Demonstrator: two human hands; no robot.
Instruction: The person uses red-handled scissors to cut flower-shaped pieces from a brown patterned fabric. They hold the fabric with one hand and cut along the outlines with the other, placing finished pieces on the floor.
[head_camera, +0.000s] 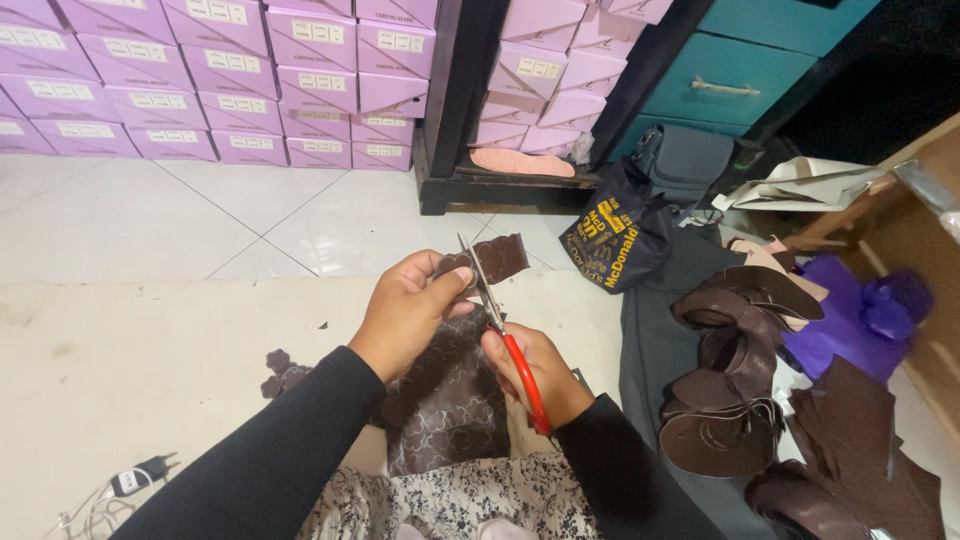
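Hiding scissor handles (527, 380): right hand (535, 372)

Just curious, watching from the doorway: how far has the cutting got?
Done: a pile of brown cut pieces sits to the right. In hand: the left hand holds a brown scalloped strip while the right hand works red-handled scissors. Left: patterned brown sheet in the lap.

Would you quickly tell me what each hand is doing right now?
Left hand: closed on the brown leather strip.
Right hand: closed on the red-handled scissors.
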